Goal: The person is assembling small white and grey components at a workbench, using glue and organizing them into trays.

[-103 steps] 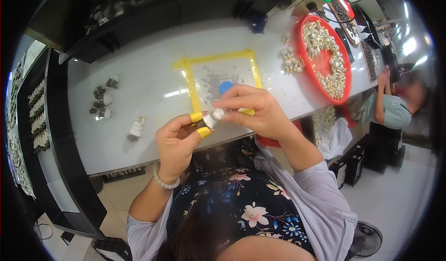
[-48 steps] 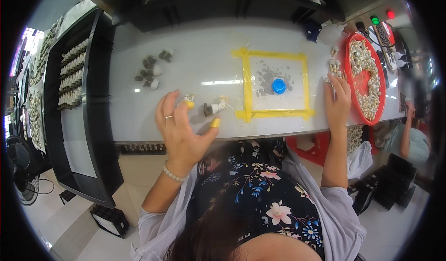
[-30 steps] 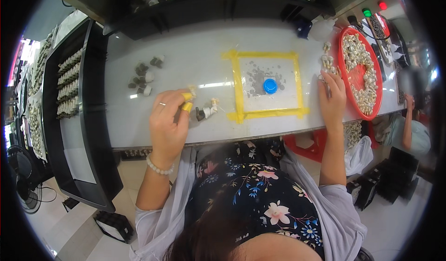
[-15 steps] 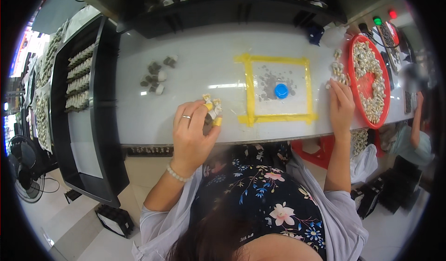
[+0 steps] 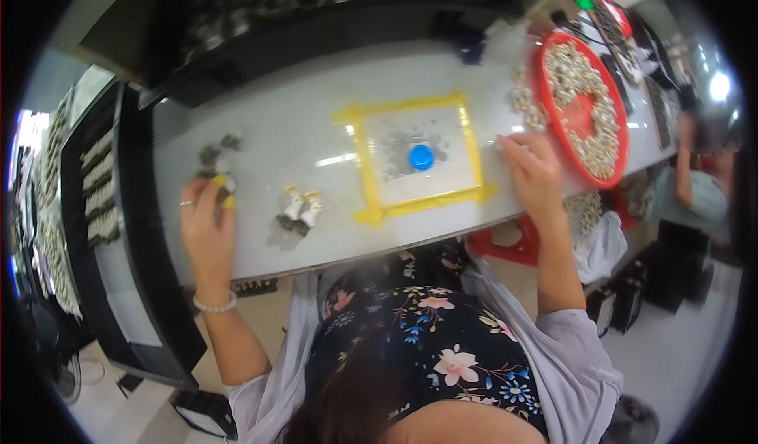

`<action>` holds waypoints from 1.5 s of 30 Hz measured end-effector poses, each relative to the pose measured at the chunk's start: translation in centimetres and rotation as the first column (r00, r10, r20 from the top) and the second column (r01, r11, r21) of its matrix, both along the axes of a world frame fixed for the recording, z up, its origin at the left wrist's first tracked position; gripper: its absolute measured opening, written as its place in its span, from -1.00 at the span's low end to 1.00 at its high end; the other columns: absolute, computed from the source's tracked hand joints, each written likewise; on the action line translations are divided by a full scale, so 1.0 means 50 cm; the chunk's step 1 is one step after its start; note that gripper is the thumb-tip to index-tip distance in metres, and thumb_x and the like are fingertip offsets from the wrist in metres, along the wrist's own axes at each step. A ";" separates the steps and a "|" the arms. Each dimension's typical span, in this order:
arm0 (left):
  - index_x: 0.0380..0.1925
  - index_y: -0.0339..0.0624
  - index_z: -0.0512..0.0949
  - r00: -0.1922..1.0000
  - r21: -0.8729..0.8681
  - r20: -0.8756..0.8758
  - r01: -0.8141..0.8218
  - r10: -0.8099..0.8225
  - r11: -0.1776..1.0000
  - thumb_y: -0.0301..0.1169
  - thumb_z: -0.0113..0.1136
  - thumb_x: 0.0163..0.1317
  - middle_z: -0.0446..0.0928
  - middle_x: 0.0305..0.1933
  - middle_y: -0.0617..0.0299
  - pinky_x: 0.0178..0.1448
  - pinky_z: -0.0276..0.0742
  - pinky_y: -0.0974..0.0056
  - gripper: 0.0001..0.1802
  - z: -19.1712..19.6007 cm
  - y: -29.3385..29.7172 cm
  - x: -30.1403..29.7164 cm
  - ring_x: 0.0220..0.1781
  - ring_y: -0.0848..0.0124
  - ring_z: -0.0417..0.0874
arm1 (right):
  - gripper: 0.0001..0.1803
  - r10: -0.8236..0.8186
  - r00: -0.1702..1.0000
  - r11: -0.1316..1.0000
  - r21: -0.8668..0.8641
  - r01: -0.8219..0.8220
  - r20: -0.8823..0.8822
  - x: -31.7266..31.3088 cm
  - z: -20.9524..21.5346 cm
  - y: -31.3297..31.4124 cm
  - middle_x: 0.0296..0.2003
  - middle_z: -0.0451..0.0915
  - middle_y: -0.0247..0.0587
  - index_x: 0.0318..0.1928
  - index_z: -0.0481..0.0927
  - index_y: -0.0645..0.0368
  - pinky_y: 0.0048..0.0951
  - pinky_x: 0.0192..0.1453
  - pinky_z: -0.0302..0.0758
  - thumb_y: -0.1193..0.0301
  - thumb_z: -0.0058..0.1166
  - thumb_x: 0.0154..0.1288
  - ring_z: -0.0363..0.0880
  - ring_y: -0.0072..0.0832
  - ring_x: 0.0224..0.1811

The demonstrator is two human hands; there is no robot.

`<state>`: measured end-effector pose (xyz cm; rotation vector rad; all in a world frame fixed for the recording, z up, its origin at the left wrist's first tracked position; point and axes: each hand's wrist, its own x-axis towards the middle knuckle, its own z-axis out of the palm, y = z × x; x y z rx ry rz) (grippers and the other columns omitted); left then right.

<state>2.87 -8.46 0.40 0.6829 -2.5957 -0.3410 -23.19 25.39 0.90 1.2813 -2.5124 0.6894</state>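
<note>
My left hand (image 5: pixel 207 224), with yellow tips on two fingers, reaches to the left part of the white table (image 5: pixel 316 128), close to a cluster of small grey parts (image 5: pixel 217 153); I cannot see whether it grips one. Two small white pieces with yellow tops (image 5: pixel 301 208) lie on the table right of that hand. My right hand (image 5: pixel 530 177) rests palm down on the table's right side, fingers apart, next to loose pale parts (image 5: pixel 524 104). A yellow taped square (image 5: pixel 414 156) with a blue cap (image 5: pixel 421 157) lies between my hands.
A red tray (image 5: pixel 586 112) heaped with pale small parts stands at the right. Black racks (image 5: pixel 95 199) with rows of parts run along the left. A dark shelf (image 5: pixel 332 17) lines the far edge. Another person (image 5: pixel 695 195) sits at the far right.
My left hand has let go of the two white pieces and moved left toward the grey parts. My right hand stays on the table by the red tray.
</note>
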 end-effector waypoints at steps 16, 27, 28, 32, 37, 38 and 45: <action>-0.04 -0.37 0.40 0.788 0.816 -0.578 0.546 0.214 0.190 -0.61 0.05 0.24 0.56 -0.17 0.04 -0.18 0.57 0.34 -0.73 0.026 0.201 -0.073 -0.25 0.34 0.62 | -0.75 0.376 0.874 0.927 -0.130 -0.353 0.307 0.031 0.041 -0.126 -0.30 0.54 -0.17 -0.21 0.62 0.22 -0.39 -0.24 0.49 0.57 0.21 0.01 0.54 -0.30 -0.31; -0.03 -0.32 0.40 0.881 0.831 -0.429 0.471 0.198 -0.296 -0.57 0.09 0.24 0.55 -0.13 0.10 -0.11 0.55 0.31 -0.72 -0.009 0.272 -0.133 -0.20 0.36 0.62 | -0.84 0.431 0.898 0.863 0.251 -0.438 0.083 0.034 0.070 -0.158 -0.42 0.46 -0.21 -0.33 0.60 0.19 -0.35 -0.24 0.46 0.49 0.10 -0.01 0.48 -0.29 -0.35; -0.03 -0.32 0.40 0.882 0.831 -0.429 0.471 0.196 -0.297 -0.57 0.09 0.24 0.55 -0.13 0.10 -0.11 0.55 0.31 -0.72 -0.010 0.274 -0.138 -0.20 0.36 0.62 | -0.84 0.429 0.899 0.864 0.252 -0.436 0.083 0.035 0.070 -0.159 -0.42 0.46 -0.21 -0.33 0.60 0.19 -0.35 -0.24 0.46 0.49 0.10 -0.01 0.48 -0.29 -0.35; -0.04 -0.31 0.39 0.874 0.836 -0.423 0.478 0.239 -0.271 -0.55 0.08 0.26 0.56 -0.19 0.05 -0.15 0.54 0.29 -0.73 -0.025 0.279 -0.147 -0.24 0.31 0.61 | -0.81 0.436 0.897 0.871 0.217 -0.441 0.073 0.034 0.063 -0.161 -0.41 0.47 -0.20 -0.31 0.60 0.20 -0.35 -0.24 0.46 0.51 0.10 -0.03 0.48 -0.29 -0.34; -0.08 -0.31 0.43 0.855 0.815 -0.459 0.513 0.241 -0.269 -0.55 0.11 0.24 0.57 -0.19 0.04 -0.14 0.55 0.28 -0.76 -0.032 0.279 -0.146 -0.24 0.29 0.62 | -0.78 0.363 0.904 0.932 -0.067 -0.358 0.224 0.039 0.046 -0.144 -0.37 0.53 -0.16 -0.26 0.63 0.22 -0.39 -0.26 0.48 0.55 0.19 -0.01 0.53 -0.28 -0.33; -0.09 -0.32 0.43 0.854 0.816 -0.462 0.515 0.239 -0.262 -0.56 0.11 0.23 0.57 -0.19 0.03 -0.15 0.55 0.27 -0.76 -0.033 0.279 -0.145 -0.25 0.28 0.62 | -0.76 0.339 0.880 0.940 -0.149 -0.306 0.332 0.042 0.046 -0.139 -0.35 0.55 -0.16 -0.23 0.63 0.23 -0.42 -0.26 0.48 0.57 0.21 0.00 0.54 -0.32 -0.32; -0.09 -0.37 0.46 0.853 0.806 -0.453 0.516 0.259 -0.290 -0.61 0.13 0.20 0.58 -0.18 0.05 -0.11 0.62 0.25 -0.74 -0.031 0.276 -0.144 -0.26 0.28 0.67 | -0.73 0.305 0.664 0.944 -0.311 -0.114 0.682 0.071 0.064 -0.129 -0.29 0.60 -0.21 -0.19 0.65 0.24 -0.53 -0.19 0.44 0.59 0.24 0.02 0.56 -0.47 -0.27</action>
